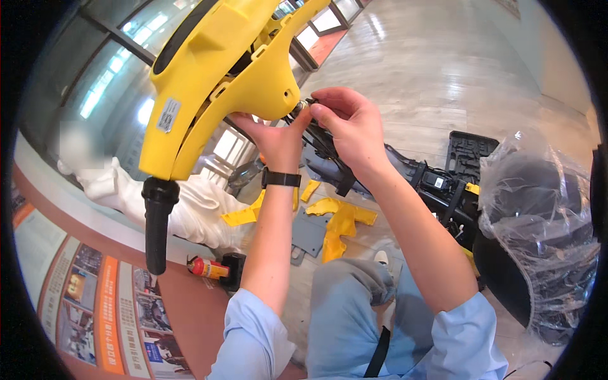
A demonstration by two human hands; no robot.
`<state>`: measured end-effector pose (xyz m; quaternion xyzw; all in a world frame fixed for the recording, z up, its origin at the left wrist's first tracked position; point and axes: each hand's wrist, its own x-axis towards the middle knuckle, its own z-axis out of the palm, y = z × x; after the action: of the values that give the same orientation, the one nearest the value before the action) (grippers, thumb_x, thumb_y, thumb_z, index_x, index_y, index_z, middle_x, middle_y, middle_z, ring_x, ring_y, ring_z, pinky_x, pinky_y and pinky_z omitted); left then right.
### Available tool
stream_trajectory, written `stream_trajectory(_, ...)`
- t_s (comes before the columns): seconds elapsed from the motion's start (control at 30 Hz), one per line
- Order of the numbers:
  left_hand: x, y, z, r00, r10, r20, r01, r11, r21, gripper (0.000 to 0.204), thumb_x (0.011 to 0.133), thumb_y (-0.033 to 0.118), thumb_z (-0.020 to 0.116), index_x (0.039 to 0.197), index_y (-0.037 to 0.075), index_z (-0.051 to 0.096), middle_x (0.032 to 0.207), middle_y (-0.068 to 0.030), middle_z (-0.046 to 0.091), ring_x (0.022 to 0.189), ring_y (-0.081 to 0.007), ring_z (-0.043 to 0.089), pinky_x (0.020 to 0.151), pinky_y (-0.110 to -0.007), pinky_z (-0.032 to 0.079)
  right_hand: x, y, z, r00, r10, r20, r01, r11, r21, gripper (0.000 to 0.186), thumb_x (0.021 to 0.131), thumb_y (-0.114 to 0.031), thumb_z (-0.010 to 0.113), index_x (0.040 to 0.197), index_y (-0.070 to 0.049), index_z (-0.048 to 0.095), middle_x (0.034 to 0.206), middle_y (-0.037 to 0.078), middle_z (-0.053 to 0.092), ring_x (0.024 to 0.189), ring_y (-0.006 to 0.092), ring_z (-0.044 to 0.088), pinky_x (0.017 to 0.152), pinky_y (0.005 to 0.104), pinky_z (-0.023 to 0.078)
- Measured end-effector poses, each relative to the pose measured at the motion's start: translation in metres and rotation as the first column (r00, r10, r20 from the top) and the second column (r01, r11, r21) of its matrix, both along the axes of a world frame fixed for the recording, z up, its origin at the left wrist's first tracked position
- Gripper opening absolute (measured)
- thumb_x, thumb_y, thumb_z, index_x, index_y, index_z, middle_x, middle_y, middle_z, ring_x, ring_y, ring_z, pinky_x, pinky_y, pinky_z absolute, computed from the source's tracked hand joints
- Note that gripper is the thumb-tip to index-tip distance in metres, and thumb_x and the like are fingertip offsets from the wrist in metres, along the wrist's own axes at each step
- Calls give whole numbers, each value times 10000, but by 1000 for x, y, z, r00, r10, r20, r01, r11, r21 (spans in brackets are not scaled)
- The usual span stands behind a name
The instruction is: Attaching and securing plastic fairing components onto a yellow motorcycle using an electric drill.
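Observation:
A yellow scooter handlebar cover fills the upper left, with a gap between its shell halves. From its lower end hangs a black handlebar grip. My left hand, with a dark band on its wrist, cups the cover's lower tip. Its thumb points up toward the wiring, and the other fingers are partly hidden behind the shell. Just right of that tip, my right hand is closed in a pinch on wiring. The exact piece between its fingertips is too small to tell. Dark cables run down beside the right hand.
Yellow body panels and a grey plate lie on the floor below. The dark scooter frame stretches right toward a plastic-wrapped seat. A black tool case lies beyond. A red fire extinguisher stands at lower left.

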<state>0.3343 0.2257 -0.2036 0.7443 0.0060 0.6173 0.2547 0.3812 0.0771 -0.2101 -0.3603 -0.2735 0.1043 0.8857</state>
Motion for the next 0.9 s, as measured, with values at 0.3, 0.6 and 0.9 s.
stream_trajectory(0.3, 26, -1, 26, 982, -116, 146, 134, 984, -121, 898, 622, -2, 876, 1317, 36, 308, 1283, -115, 472, 1162, -210, 521, 1014, -361, 451, 10, 20, 10, 995, -53, 82, 51, 998, 24, 193, 858, -20, 693, 1043, 31, 710, 926, 125, 751, 858, 171, 725, 799, 296, 560)
stream_trajectory(0.6, 23, 5, 24, 982, -134, 133, 148, 984, -102, 974, 624, 7, 907, 1387, 32, 302, 1334, -108, 461, 1209, -222, 516, 1005, -366, 481, 18, 20, -2, 998, -11, 61, 10, 1000, 24, 184, 864, -29, 686, 1037, 27, 713, 892, 120, 745, 814, 156, 708, 768, 295, 553)
stream_trajectory(0.9, 22, 1, 22, 974, -180, 136, 201, 966, -161, 888, 641, -9, 885, 1361, 48, 369, 1309, -91, 491, 1154, -204, 547, 1011, -371, 470, 11, 17, -3, 999, 15, 34, -17, 999, 44, 189, 859, -33, 698, 1042, 11, 719, 877, 106, 738, 791, 150, 699, 743, 292, 551)
